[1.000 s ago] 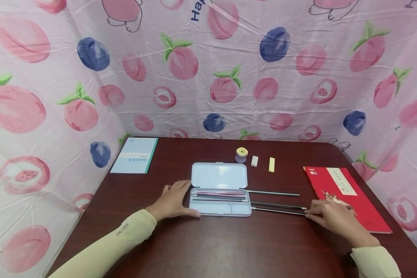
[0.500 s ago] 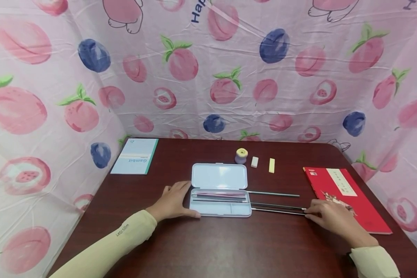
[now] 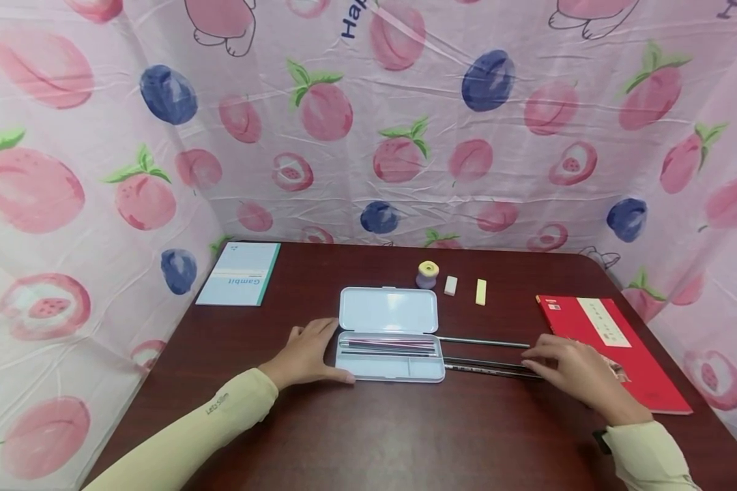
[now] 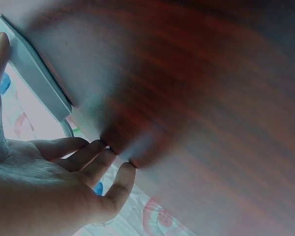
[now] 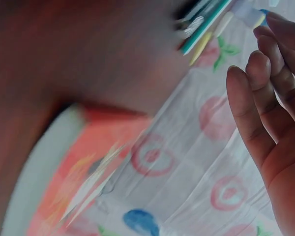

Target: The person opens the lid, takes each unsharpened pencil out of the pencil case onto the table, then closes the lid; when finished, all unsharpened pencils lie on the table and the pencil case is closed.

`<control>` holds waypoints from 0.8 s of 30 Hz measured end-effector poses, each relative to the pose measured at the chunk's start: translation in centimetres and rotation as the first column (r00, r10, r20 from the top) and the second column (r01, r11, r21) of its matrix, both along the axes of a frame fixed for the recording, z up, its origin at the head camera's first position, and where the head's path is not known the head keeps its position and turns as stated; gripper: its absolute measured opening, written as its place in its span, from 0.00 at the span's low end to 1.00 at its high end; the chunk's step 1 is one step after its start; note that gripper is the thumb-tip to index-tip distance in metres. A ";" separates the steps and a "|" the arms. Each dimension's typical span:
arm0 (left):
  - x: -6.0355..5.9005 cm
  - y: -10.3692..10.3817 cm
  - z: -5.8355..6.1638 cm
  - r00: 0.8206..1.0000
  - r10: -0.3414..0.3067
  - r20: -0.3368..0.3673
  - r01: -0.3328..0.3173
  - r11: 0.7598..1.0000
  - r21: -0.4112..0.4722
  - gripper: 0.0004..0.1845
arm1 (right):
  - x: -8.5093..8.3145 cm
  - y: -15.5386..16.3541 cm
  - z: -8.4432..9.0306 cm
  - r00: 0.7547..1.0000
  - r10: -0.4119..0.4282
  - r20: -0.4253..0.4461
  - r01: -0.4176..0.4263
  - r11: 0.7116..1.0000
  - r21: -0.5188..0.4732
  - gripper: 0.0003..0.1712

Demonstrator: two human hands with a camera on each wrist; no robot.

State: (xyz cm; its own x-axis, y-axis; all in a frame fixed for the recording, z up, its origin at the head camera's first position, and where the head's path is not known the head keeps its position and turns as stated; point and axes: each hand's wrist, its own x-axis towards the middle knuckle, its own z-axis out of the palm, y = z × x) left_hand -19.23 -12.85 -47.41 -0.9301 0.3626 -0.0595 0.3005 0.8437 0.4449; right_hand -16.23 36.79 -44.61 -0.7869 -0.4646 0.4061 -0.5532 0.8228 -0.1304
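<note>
A light-blue pencil case [image 3: 377,369] lies with its lid laid back, several pencils [image 3: 387,346] in its long compartment. My left hand [image 3: 307,354] rests at its left end, thumb at the front corner and fingers spread toward the lid. In the left wrist view, the thumb touches the case [image 4: 37,73] and the other fingertips rest on the table. A green pencil [image 3: 485,342], a dark pencil [image 3: 482,361] and a printed pencil [image 3: 482,370] extend rightward from the case. Over their right ends is my right hand [image 3: 568,372], fingers loosely bent with nothing visible between them.
Behind the case stand a purple item with a yellow top [image 3: 427,275], a white eraser [image 3: 451,285] and a yellow block [image 3: 480,292]. A pale notebook [image 3: 236,279] lies at back left, a red book [image 3: 645,372] at right. Patterned cloth [image 3: 399,198] encloses the table.
My right hand has let go of the front pencil and moved left and farther from me, toward the green pencil. The front pencil now lies closer to the dark one. My left hand stays put.
</note>
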 end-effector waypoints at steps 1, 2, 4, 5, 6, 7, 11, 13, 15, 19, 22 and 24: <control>0.0 0.0 -0.1 1.000 -0.001 0.000 0.001 1.000 0.000 0.69 | -0.2 -0.5 0.1 1.000 0.006 -0.005 -0.006 1.000 -0.013 0.15; 0.0 -0.1 -0.1 1.000 -0.002 -0.001 0.002 1.000 0.002 0.69 | -0.4 -1.0 0.2 1.000 0.011 -0.007 -0.012 1.000 -0.023 0.15; -0.1 -0.1 -0.2 1.000 -0.004 -0.003 0.004 1.000 0.003 0.69 | -0.9 -2.0 0.4 1.000 0.020 -0.001 -0.020 0.999 -0.042 0.14; -0.1 -0.1 -0.2 1.000 -0.005 -0.004 0.005 1.000 0.003 0.69 | -1.1 -2.5 0.6 1.000 0.024 0.007 -0.023 0.999 -0.049 0.14; -0.1 -0.2 -0.3 1.000 -0.006 -0.005 0.006 1.000 0.003 0.69 | -1.4 -3.1 0.6 1.000 0.030 0.010 -0.029 0.998 -0.054 0.13; -0.1 -0.2 -0.3 1.000 -0.006 -0.007 0.006 1.000 0.002 0.69 | -1.7 -3.6 0.7 0.999 0.032 0.017 -0.031 0.998 -0.058 0.13; -0.1 -0.2 -0.3 1.000 -0.008 -0.007 0.008 1.000 0.000 0.70 | -2.5 -5.8 1.1 0.998 0.034 0.054 -0.030 0.998 -0.063 0.12; -0.1 -0.1 -0.3 1.000 -0.008 -0.006 0.008 1.000 -0.002 0.70 | -2.8 -6.8 1.2 0.997 0.039 0.060 -0.035 0.998 -0.060 0.12; -0.2 -0.1 -0.3 1.000 -0.007 -0.007 0.007 1.000 -0.005 0.70 | -3.1 -7.8 1.3 0.997 0.048 0.064 -0.045 0.997 -0.055 0.12; -0.2 -0.1 -0.2 1.000 -0.003 -0.009 0.003 1.000 -0.011 0.70 | -3.7 -9.6 1.3 0.992 0.061 0.111 -0.058 0.998 -0.032 0.10; -0.1 -0.1 -0.1 1.000 0.002 -0.005 -0.002 1.000 -0.013 0.70 | -4.2 -10.7 1.1 0.983 0.063 0.173 -0.060 0.998 -0.022 0.09; -0.1 -0.1 -0.1 1.000 0.003 -0.001 -0.003 1.000 -0.012 0.70 | -4.4 -11.4 0.9 0.976 0.065 0.208 -0.061 0.998 -0.022 0.08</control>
